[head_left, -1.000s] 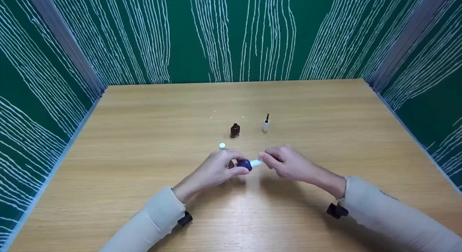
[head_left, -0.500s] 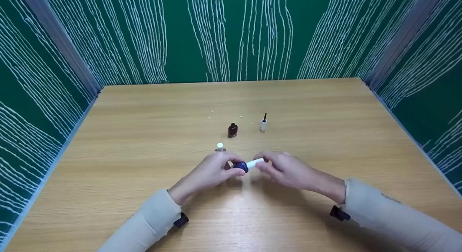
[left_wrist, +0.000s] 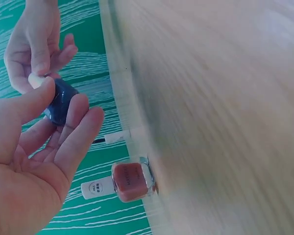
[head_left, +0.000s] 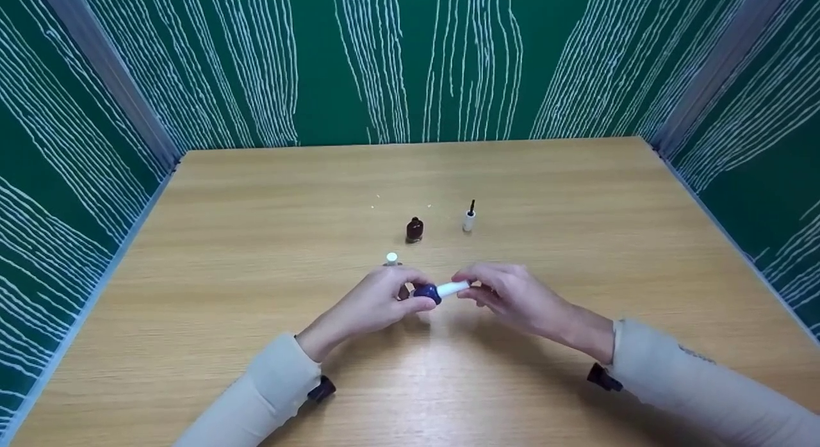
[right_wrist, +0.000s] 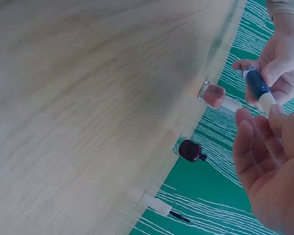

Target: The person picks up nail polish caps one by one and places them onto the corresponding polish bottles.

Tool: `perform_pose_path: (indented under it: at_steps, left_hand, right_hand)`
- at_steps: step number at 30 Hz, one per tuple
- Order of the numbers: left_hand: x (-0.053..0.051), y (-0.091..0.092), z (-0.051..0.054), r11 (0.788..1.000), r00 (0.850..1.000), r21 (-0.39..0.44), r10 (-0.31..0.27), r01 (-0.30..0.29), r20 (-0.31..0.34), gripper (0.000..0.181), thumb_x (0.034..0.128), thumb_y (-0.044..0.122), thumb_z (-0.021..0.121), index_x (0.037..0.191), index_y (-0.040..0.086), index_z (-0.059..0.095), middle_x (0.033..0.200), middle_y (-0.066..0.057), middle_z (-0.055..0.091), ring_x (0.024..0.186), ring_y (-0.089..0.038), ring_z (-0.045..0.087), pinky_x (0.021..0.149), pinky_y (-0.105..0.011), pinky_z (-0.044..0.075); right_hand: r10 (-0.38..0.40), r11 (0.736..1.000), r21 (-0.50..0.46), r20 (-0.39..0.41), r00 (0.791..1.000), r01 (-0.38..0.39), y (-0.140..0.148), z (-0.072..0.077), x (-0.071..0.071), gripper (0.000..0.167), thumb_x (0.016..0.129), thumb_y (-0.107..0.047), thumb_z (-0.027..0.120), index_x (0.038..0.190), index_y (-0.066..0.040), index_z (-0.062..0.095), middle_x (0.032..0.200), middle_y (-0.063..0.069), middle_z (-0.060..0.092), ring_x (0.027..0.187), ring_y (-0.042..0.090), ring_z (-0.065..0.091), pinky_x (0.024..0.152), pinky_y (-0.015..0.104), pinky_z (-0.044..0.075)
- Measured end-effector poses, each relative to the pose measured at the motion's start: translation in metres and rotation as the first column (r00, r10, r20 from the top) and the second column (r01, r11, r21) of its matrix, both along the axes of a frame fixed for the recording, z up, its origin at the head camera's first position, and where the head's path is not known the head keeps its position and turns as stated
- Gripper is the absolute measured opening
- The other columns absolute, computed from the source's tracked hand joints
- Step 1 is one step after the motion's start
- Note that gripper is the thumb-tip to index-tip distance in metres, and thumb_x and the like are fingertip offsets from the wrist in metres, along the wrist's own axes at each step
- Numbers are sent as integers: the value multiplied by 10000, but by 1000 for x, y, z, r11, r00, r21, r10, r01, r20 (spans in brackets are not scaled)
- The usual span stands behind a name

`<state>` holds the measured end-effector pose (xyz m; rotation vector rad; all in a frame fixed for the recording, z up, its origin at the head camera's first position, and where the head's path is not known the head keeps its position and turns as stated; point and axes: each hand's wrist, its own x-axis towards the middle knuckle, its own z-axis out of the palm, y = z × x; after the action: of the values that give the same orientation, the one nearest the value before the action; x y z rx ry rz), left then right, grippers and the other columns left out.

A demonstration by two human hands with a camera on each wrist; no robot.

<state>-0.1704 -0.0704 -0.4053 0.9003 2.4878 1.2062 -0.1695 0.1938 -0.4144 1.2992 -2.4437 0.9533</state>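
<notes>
My left hand [head_left: 378,301] grips a dark blue nail polish bottle [head_left: 426,294], tilted above the table, between thumb and fingers. Its white cap [head_left: 453,289] points right and is on the bottle. My right hand [head_left: 512,300] pinches the far end of that cap with thumb and fingertips. In the right wrist view, the blue bottle [right_wrist: 256,82] and its cap [right_wrist: 267,101] line up. A pink nail polish bottle [left_wrist: 132,180] with a white cap stands behind my left hand, which mostly hides it in the head view.
Farther back stands an uncapped dark red nail polish bottle [head_left: 415,230]. To its right a white cap [head_left: 468,222] stands with its black brush upward. Tiny pale specks lie on the wooden table [head_left: 275,197]. Green walls [head_left: 333,63] with white lines enclose it.
The fingers of my right hand have shifted on the cap: the thumb moved lower along it, then back toward the far end. My left hand keeps its hold on the bottle.
</notes>
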Motion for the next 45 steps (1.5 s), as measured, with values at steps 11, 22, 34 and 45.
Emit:
perform_pose_path:
  at_steps: [11,22,34,45]
  left_hand:
    - [3,7,3,997,998,-61,48,-51,-48,316,971,302,705,1215,101,714,945,70,641,729,-113,515,602,-237,430]
    - [3,11,2,989,988,-117,70,-87,-140,280,964,259,716,1172,72,724,1043,-5,682,821,-120,557,700,-262,481]
    - [-1,7,-1,991,995,-97,93,-94,-23,245,969,270,714,1154,110,711,968,65,636,674,-103,506,569,-245,422]
    - [-1,8,0,992,997,-96,80,-81,-20,211,970,258,712,1126,116,710,989,65,630,717,-105,508,602,-248,425]
  right_hand:
    - [-114,992,53,33,993,112,-9,3,4,132,1029,-206,616,1035,-77,645,754,-68,559,585,32,417,475,189,374]
    - [-211,969,226,547,810,100,-10,16,-5,419,1074,-417,477,951,-46,627,683,-9,529,544,110,512,508,282,443]
    - [20,984,173,-288,958,32,8,17,-18,327,803,-79,863,1093,-60,712,997,51,728,829,209,708,715,395,595]
    - [91,975,220,-365,926,-9,3,15,-17,285,821,-136,859,1070,-69,736,993,38,721,865,188,699,761,344,595]
